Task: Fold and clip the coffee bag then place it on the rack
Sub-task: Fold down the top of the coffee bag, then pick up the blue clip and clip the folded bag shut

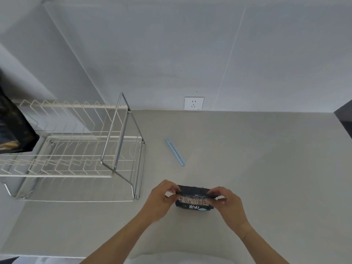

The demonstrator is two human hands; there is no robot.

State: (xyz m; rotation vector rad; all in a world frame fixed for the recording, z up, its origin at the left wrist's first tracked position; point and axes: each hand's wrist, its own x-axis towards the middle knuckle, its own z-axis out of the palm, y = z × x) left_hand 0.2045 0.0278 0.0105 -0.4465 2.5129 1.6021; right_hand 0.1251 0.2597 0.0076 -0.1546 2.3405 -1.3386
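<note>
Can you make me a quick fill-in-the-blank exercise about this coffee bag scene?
1. Both hands pinch the ____ edge of the coffee bag.
2. The blue clip lies on the ____.
3. The rack stands to the person's ____.
4. A ____ sits on the wall behind.

Missing words: top; counter; left; socket

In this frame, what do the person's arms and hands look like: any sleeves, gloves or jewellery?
Both hands, the left hand and right hand, are bare, with no gloves, rings or watch visible. Both forearms are uncovered as far as the bottom edge of the view; no sleeve shows.

Head-worn view, angled down, near counter
</note>
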